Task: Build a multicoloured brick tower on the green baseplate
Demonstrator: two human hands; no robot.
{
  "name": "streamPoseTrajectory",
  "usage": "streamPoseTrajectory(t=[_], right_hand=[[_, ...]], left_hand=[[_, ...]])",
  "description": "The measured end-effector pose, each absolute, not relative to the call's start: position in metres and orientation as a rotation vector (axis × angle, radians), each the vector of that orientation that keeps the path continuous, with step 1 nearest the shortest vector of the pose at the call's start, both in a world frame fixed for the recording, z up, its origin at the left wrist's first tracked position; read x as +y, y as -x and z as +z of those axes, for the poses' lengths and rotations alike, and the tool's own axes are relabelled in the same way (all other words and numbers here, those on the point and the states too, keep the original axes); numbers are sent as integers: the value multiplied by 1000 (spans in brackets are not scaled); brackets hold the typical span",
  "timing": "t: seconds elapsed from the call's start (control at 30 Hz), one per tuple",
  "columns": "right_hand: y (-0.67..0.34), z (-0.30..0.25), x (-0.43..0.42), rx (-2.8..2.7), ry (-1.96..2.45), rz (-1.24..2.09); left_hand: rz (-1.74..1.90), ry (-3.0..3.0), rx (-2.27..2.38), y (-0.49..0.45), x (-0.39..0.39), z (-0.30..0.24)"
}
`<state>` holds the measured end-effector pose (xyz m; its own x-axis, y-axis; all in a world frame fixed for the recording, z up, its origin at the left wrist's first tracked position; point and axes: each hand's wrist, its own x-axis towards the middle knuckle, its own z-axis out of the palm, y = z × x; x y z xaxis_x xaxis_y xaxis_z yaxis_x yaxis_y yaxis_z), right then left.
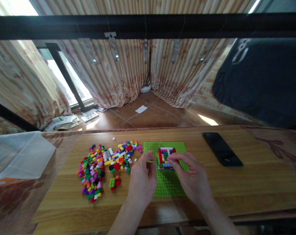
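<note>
A small square structure of coloured toy building bricks (167, 152) stands on a green studded baseplate (167, 189), with bricks of mixed colours showing inside its top rim. My right hand (193, 171) is at the structure's right side, thumb and forefinger pinched together over its top. Whatever lies between those fingertips is too small to make out. To the left of the structure is my left hand (143, 178), its fingers loosely curved and a gap between thumb and forefinger. Nothing shows in it. My hands hide parts of the baseplate's left and right edges.
A pile of loose bricks (91, 173) spreads over the wooden table (64, 202) on the left, with a smaller group (121, 156) beside it. A black phone (222, 149) lies at the right. A translucent plastic bin (20, 155) stands far left. A dark bar (148, 26) crosses above.
</note>
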<state>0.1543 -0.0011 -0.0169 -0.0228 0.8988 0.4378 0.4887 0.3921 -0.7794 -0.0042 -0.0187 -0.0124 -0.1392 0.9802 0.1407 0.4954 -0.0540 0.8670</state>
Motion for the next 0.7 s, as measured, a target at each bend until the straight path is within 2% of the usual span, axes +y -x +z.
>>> streamPoseTrajectory(t=[0.7], right_hand=[[-153,-13,0,-2100,994,188]], left_hand=[[1060,-1643,1581,-5,-24,-15]])
